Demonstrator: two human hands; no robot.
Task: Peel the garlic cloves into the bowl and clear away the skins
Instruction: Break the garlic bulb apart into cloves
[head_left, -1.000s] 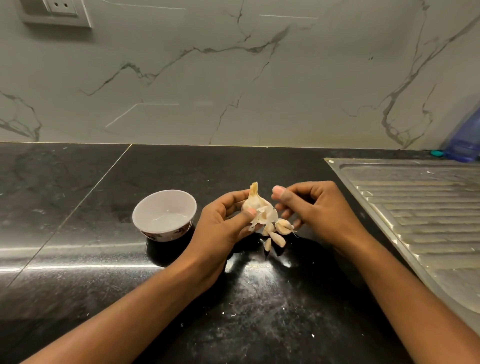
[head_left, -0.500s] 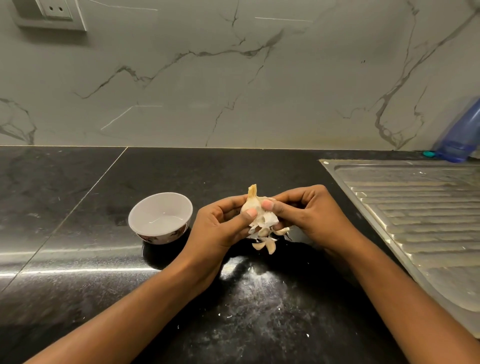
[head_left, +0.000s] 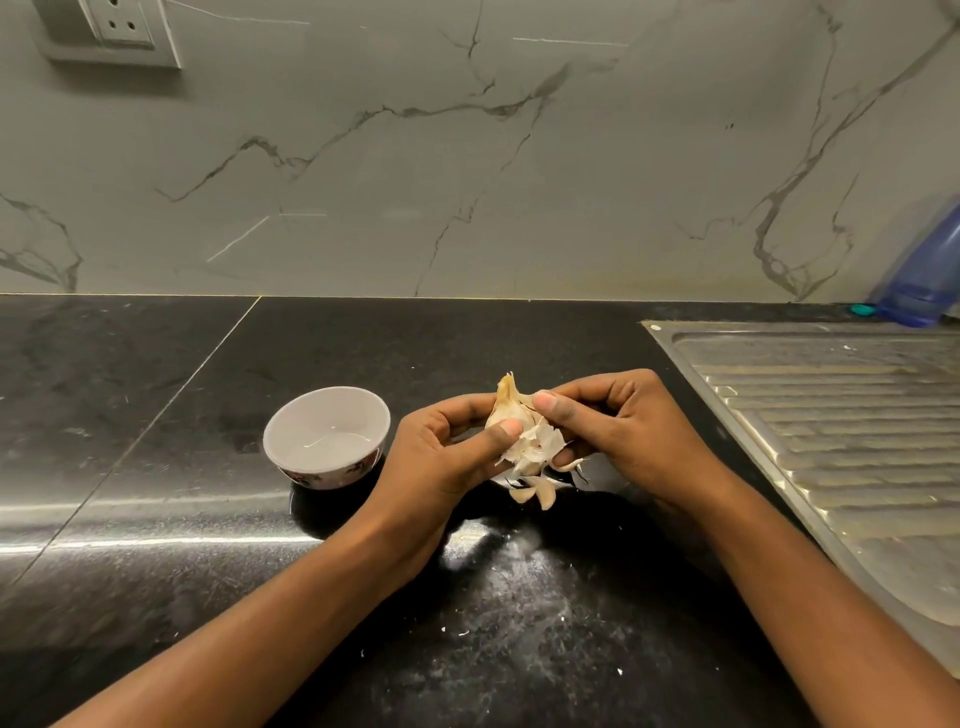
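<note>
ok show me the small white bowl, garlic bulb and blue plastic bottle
small white bowl (head_left: 322, 421), head view, inner wall
garlic bulb (head_left: 505, 408), head view, upper body
blue plastic bottle (head_left: 922, 275), head view, lower body

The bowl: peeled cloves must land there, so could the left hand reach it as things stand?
Probably yes. The bowl stands just beside the left hand with only bare counter between, though that hand is busy gripping the garlic bulb.

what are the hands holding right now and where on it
Both hands hold one garlic bulb. The left hand grips its left side, thumb across the front; the right hand pinches its right side, thumb near its top.
</note>
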